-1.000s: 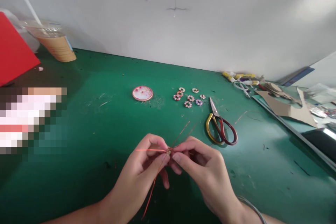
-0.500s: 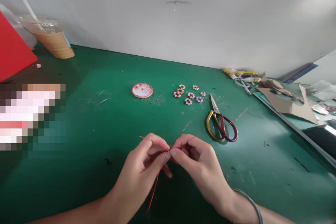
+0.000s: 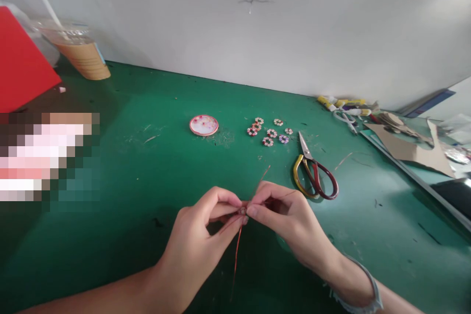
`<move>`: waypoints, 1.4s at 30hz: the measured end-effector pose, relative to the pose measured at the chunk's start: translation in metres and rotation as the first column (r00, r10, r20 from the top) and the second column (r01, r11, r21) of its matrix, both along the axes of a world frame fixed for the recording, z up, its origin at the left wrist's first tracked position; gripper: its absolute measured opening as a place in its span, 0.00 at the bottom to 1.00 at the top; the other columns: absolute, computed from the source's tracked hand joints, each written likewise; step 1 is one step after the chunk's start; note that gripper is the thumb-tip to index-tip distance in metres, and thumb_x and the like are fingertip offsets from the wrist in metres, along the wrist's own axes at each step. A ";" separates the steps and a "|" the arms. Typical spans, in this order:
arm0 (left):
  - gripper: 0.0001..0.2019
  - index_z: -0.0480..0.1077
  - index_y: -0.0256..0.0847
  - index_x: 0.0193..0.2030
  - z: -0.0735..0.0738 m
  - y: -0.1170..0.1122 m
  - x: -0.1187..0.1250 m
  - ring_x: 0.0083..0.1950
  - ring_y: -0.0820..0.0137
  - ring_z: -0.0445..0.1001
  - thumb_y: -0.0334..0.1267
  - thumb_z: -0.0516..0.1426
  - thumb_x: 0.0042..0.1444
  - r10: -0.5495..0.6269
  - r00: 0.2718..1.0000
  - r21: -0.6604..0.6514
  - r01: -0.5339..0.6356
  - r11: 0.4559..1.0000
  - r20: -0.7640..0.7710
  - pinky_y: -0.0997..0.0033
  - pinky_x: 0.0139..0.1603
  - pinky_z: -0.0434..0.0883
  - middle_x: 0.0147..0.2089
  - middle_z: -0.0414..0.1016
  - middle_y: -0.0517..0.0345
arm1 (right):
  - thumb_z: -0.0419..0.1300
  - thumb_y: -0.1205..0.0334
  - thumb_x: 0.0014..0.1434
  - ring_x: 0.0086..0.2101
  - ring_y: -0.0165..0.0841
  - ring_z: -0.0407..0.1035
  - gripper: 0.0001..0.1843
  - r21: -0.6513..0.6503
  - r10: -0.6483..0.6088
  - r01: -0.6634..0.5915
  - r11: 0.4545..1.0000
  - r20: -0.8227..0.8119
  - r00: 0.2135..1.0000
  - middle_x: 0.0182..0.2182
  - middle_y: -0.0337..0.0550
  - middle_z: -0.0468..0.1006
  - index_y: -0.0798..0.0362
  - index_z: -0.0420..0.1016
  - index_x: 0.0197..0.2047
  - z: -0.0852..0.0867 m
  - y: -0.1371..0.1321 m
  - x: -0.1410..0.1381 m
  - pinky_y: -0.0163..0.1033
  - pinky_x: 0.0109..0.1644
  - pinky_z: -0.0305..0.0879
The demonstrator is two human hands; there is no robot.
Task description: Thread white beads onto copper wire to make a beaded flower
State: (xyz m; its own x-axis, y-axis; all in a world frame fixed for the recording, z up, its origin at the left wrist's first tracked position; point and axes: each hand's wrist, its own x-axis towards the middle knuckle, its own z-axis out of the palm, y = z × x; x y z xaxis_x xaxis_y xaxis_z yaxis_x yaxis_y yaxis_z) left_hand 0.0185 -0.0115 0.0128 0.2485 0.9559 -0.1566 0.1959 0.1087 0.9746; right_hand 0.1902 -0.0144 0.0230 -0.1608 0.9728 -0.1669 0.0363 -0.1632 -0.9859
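Note:
Just in front of me, my left hand [image 3: 211,228] pinches a small beaded ring [image 3: 243,211] between thumb and fingertips. A thin red cord [image 3: 237,250] hangs down from that spot. My right hand [image 3: 281,211] meets it from the right, thumb and forefinger pressed together on the cord close to the ring; another cord end sticks up above these fingers. The fingertips partly hide the ring. Beyond the hands lie several finished-looking beaded rings [image 3: 271,133], a shallow round dish [image 3: 203,125] with small beads in it, and scissors [image 3: 315,171] with yellow and dark red handles.
At the back left stand a takeaway cup [image 3: 83,56] with a straw and a red board [image 3: 22,64]; a blurred-out patch is below. On the right are cardboard scraps [image 3: 412,144], glue tubes [image 3: 327,103] and a dark object. A grey wall closes off the green table [image 3: 121,171].
Both hands have shifted slightly right in view, along with the whole scene. The fingertips have parted a little, so the small ring shows, and the hanging cord now drops more steeply.

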 end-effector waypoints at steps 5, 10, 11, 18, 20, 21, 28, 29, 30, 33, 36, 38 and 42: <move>0.03 0.75 0.46 0.35 0.000 0.001 0.001 0.40 0.66 0.81 0.36 0.64 0.54 -0.011 1.000 -0.022 0.012 1.000 0.025 0.74 0.42 0.75 0.35 0.83 0.62 | 0.67 0.60 0.53 0.28 0.28 0.66 0.08 0.006 0.017 -0.017 1.000 0.022 1.000 0.26 0.37 0.73 0.54 0.75 0.28 -0.004 0.001 0.002 0.32 0.30 0.61; 0.02 0.76 0.43 0.31 0.004 0.006 0.002 0.32 0.69 0.78 0.33 0.63 0.54 -0.015 0.989 -0.121 0.033 0.992 0.146 0.76 0.35 0.73 0.28 0.80 0.63 | 0.64 0.60 0.56 0.28 0.29 0.68 0.07 0.074 0.041 -0.056 0.996 0.180 0.983 0.26 0.38 0.74 0.54 0.76 0.29 0.003 0.002 0.004 0.33 0.30 0.64; 0.03 0.76 0.42 0.30 0.005 0.007 0.002 0.30 0.70 0.77 0.33 0.62 0.54 -0.009 0.985 -0.151 0.036 0.988 0.175 0.77 0.33 0.73 0.26 0.79 0.63 | 0.63 0.59 0.57 0.27 0.29 0.68 0.08 0.071 0.076 -0.094 0.993 0.217 0.973 0.26 0.39 0.75 0.54 0.77 0.31 0.006 0.003 0.009 0.32 0.29 0.63; 0.05 0.77 0.38 0.33 0.004 0.010 0.005 0.29 0.72 0.75 0.33 0.59 0.59 -0.052 0.912 -0.308 0.190 0.932 0.407 0.77 0.28 0.73 0.34 0.82 0.54 | 0.60 0.53 0.62 0.15 0.25 0.59 0.12 0.191 0.050 -0.081 0.978 0.166 0.985 0.18 0.38 0.73 0.51 0.80 0.40 0.034 0.015 0.070 0.29 0.15 0.55; 0.06 0.78 0.37 0.34 0.001 0.008 0.006 0.28 0.72 0.75 0.33 0.59 0.58 -0.102 0.893 -0.313 0.258 0.914 0.438 0.77 0.27 0.73 0.35 0.82 0.52 | 0.62 0.60 0.61 0.19 0.27 0.65 0.06 0.383 -0.113 0.015 0.924 0.233 0.966 0.21 0.39 0.74 0.50 0.80 0.37 0.036 0.015 0.072 0.31 0.19 0.62; 0.06 0.79 0.36 0.34 0.000 0.008 0.006 0.28 0.72 0.75 0.33 0.59 0.58 -0.125 0.885 -0.319 0.289 0.903 0.448 0.77 0.26 0.73 0.35 0.82 0.51 | 0.63 0.64 0.60 0.22 0.29 0.68 0.04 0.460 -0.133 -0.021 0.888 0.299 0.945 0.25 0.41 0.76 0.50 0.80 0.37 0.035 0.015 0.069 0.32 0.22 0.65; 0.05 0.76 0.35 0.31 -0.002 0.007 0.006 0.22 0.76 0.72 0.32 0.60 0.57 -0.199 0.838 -0.368 0.420 0.829 0.508 0.80 0.21 0.71 0.29 0.79 0.56 | 0.56 0.72 0.63 0.41 0.35 0.68 0.12 0.577 0.114 -0.588 0.568 0.652 0.750 0.39 0.46 0.74 0.50 0.80 0.43 0.023 0.008 0.036 0.40 0.43 0.70; 0.04 0.76 0.35 0.32 -0.002 0.007 0.006 0.22 0.76 0.71 0.32 0.60 0.56 -0.191 0.840 -0.376 0.415 0.829 0.507 0.79 0.21 0.71 0.29 0.79 0.57 | 0.57 0.71 0.63 0.43 0.36 0.67 0.12 0.593 0.068 -0.603 0.534 0.681 0.729 0.40 0.46 0.74 0.50 0.80 0.42 0.023 0.008 0.036 0.42 0.43 0.70; 0.04 0.75 0.36 0.32 -0.002 0.007 0.006 0.22 0.76 0.72 0.32 0.60 0.56 -0.184 0.843 -0.381 0.410 0.829 0.506 0.79 0.21 0.72 0.29 0.80 0.57 | 0.56 0.70 0.64 0.44 0.37 0.66 0.11 0.604 0.017 -0.616 0.506 0.707 0.707 0.42 0.47 0.74 0.50 0.80 0.41 0.023 0.008 0.037 0.43 0.44 0.70; 0.05 0.74 0.36 0.32 -0.002 0.006 0.006 0.21 0.76 0.71 0.34 0.60 0.57 -0.175 0.853 -0.398 0.399 0.826 0.492 0.79 0.20 0.71 0.29 0.80 0.56 | 0.55 0.70 0.64 0.46 0.39 0.65 0.12 0.604 -0.066 -0.652 0.459 0.755 0.653 0.44 0.47 0.75 0.51 0.80 0.39 0.022 0.007 0.040 0.44 0.46 0.71; 0.05 0.73 0.36 0.31 -0.003 0.007 0.006 0.22 0.75 0.72 0.34 0.60 0.56 -0.176 0.853 -0.402 0.402 0.823 0.492 0.78 0.20 0.71 0.29 0.80 0.56 | 0.54 0.70 0.65 0.46 0.38 0.68 0.10 0.608 -0.061 -0.680 0.410 0.762 0.644 0.41 0.47 0.77 0.52 0.78 0.40 0.019 0.007 0.041 0.44 0.46 0.72; 0.05 0.72 0.37 0.31 -0.005 0.007 0.006 0.22 0.75 0.72 0.34 0.60 0.56 -0.182 0.849 -0.392 0.406 0.825 0.496 0.78 0.20 0.71 0.29 0.80 0.57 | 0.54 0.70 0.65 0.46 0.38 0.69 0.09 0.609 -0.062 -0.698 0.376 0.768 0.637 0.39 0.46 0.79 0.54 0.76 0.42 0.015 0.007 0.041 0.44 0.47 0.73; 0.04 0.71 0.37 0.30 -0.006 0.007 0.005 0.21 0.75 0.72 0.34 0.60 0.55 -0.197 0.867 -0.386 0.393 0.834 0.458 0.78 0.19 0.70 0.29 0.79 0.57 | 0.50 0.69 0.68 0.45 0.38 0.72 0.11 0.626 -0.083 -0.713 0.316 0.767 0.637 0.37 0.47 0.80 0.55 0.75 0.43 0.012 0.007 0.039 0.44 0.47 0.74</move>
State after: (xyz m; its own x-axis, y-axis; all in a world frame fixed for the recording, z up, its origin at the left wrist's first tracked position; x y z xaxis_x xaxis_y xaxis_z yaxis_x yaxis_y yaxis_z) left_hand 0.0236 -0.0048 0.0073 0.6392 0.6681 -0.3809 -0.0856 0.5540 0.8281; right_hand 0.2292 -0.0070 0.0354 -0.7469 0.4782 0.4621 0.4292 0.8774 -0.2143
